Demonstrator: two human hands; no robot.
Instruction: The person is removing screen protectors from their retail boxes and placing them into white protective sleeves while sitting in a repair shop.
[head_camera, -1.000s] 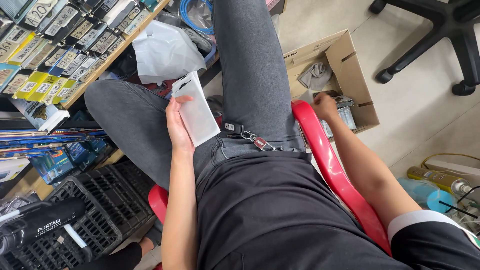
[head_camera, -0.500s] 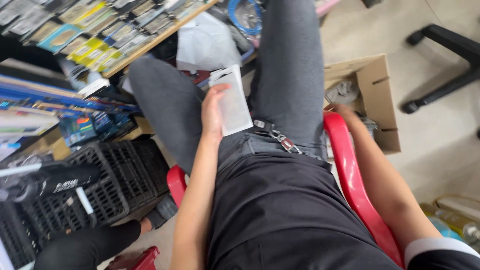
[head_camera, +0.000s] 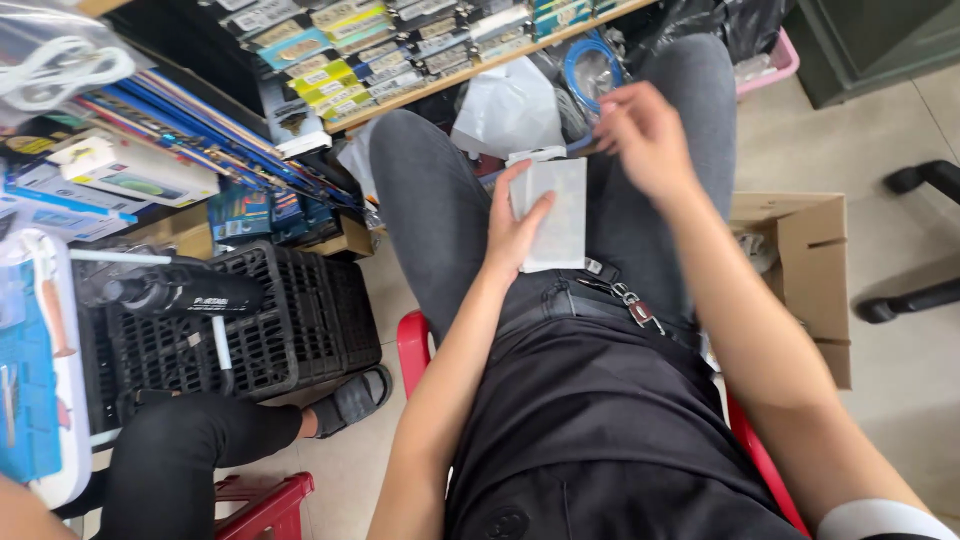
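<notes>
Left hand pins the flat white plastic packet against the lap, fingers wrapped on its edge, right hand pinching near its top corner, and that light grip could let it slide floorward.

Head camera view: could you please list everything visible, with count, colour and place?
Flat packet: one, white, on the lap, held by the left hand.
Cardboard box: one, brown, open, on the floor at right.
Plastic crate: one, black, on the floor at left.
Stool: one, red, under the seated person.
Shelf packets: many, mixed colours, in rows at top.
Plastic bag: one, white, below the shelf.
Another person's leg: one, black trousers, lower left.
Left hand: grips the packet.
Right hand: above the packet's top edge; whether it holds anything is unclear.
</notes>
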